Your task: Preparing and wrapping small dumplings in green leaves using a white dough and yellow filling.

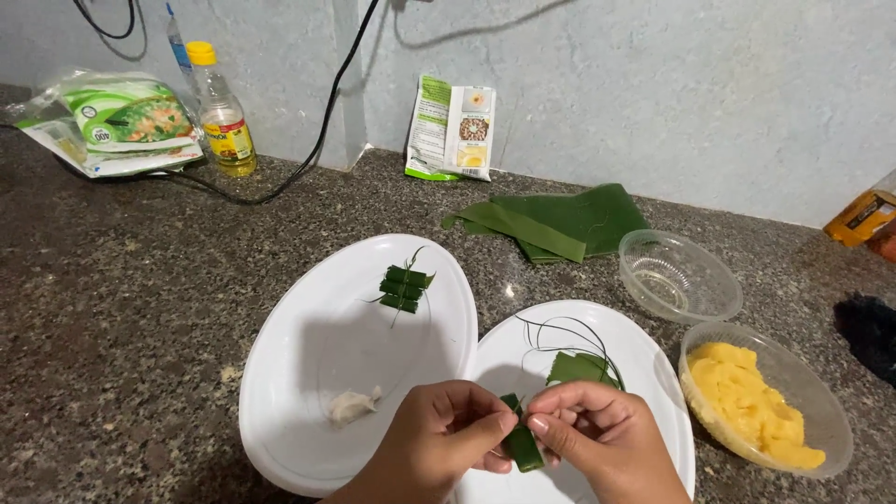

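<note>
I see the left hand (439,439) and right hand (597,434) pinching one small folded green leaf parcel (521,439) between thumbs and fingertips, above the right white plate (653,373). Three finished parcels (403,288) lie stacked on the left white plate (299,373).

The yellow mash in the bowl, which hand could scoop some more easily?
Probably the right hand. The bowl of yellow mash sits on the right side, just past the plate. The left hand would have to cross over. Both hands now pinch the small leaf roll.
</note>
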